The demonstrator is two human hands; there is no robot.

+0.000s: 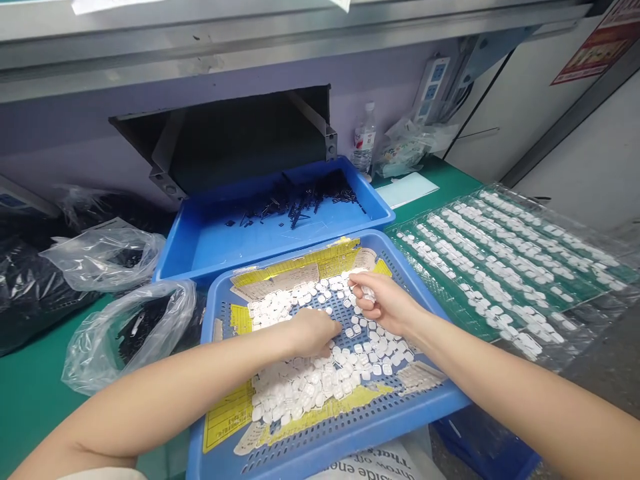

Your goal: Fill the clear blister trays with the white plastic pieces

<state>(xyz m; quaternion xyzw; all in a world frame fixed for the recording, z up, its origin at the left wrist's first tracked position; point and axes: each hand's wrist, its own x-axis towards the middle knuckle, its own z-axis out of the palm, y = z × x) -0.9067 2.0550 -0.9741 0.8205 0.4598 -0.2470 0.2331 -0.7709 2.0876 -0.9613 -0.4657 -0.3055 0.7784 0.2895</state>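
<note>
A blue perforated basket [350,433] lined with torn yellow labels holds many small white square plastic pieces [320,380]. Over the middle of it, my left hand [314,332] is closed with the fingers curled down at the pieces; whatever lies between its fingertips is hidden. My right hand [383,301] hovers by the basket's far right part, with fingers curled around a few white pieces [368,293]. Bare perforated floor shows between the two hands, with a few loose pieces scattered on it.
Behind the basket, a blue tray [225,243] contains black scraps below a dark chute [250,133]. Rows of white pieces lie on a plastic sheet [450,300] at right. Plastic bags [130,333] with black parts sit left. A water bottle [365,143] stands by the wall.
</note>
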